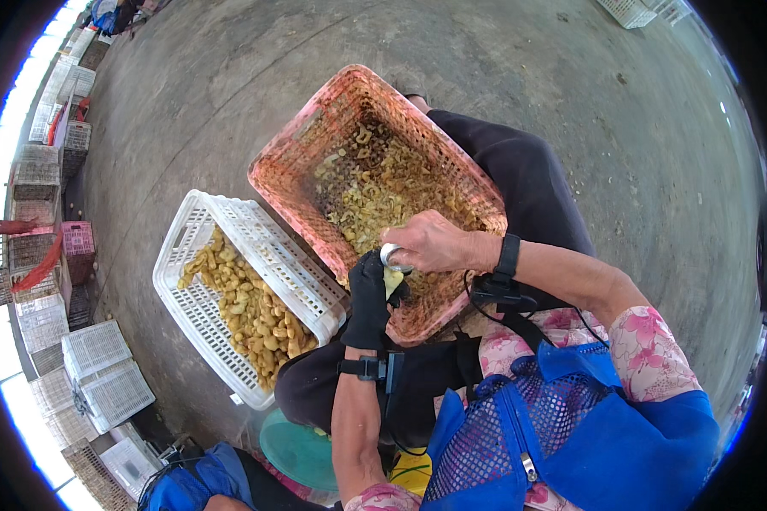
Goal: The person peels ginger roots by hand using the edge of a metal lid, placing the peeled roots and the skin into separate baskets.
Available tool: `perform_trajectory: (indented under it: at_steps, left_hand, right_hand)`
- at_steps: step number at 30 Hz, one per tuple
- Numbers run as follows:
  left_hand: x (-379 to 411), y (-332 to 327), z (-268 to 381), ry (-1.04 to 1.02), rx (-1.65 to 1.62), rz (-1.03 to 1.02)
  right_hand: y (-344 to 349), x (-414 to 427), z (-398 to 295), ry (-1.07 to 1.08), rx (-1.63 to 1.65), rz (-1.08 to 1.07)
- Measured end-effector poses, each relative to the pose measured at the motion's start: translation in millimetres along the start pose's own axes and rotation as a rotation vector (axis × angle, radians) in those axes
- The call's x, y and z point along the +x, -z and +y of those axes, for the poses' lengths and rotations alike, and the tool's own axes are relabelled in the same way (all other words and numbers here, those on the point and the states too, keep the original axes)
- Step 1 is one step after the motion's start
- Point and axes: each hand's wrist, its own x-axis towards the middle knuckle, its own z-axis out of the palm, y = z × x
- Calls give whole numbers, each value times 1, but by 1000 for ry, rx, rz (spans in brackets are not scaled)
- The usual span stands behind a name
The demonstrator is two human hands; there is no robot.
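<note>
My left hand [366, 299], in a black glove, grips a pale yellow piece of ginger root [392, 282] over the near side of a pink plastic crate [297, 132]. In my bare right hand [431, 239] is a shiny metal tool with a curved band [390, 254], pressed close against the ginger; its exact kind is hidden by the fingers. Yellowish peelings [377, 204] cover the bottom of the stained crate. On the left, a white plastic crate [198, 342] stands tilted and holds many unpeeled ginger roots [255, 310].
A green plastic basin [297, 450] is beside my left forearm, with a yellow object [410, 472] nearby. Another person in blue [211, 479] sits at the lower left. Stacked crates [38, 268] line the left wall. My dark-trousered leg [518, 172] borders the pink crate.
</note>
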Motion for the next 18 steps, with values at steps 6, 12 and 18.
perform_trajectory:
  at_steps: [6, 12, 18]
  left_hand:
    - [7, 14, -8, -385, 485, 188]
    - [4, -5, 23, -105, -118, 209]
    - [-3, 1, 31, -275, -107, 91]
  right_hand:
    - [-16, -9, -20, -44, -144, 278]
    - [25, -14, -1, -262, 34, 422]
    - [34, -17, -31, -257, 287, 271]
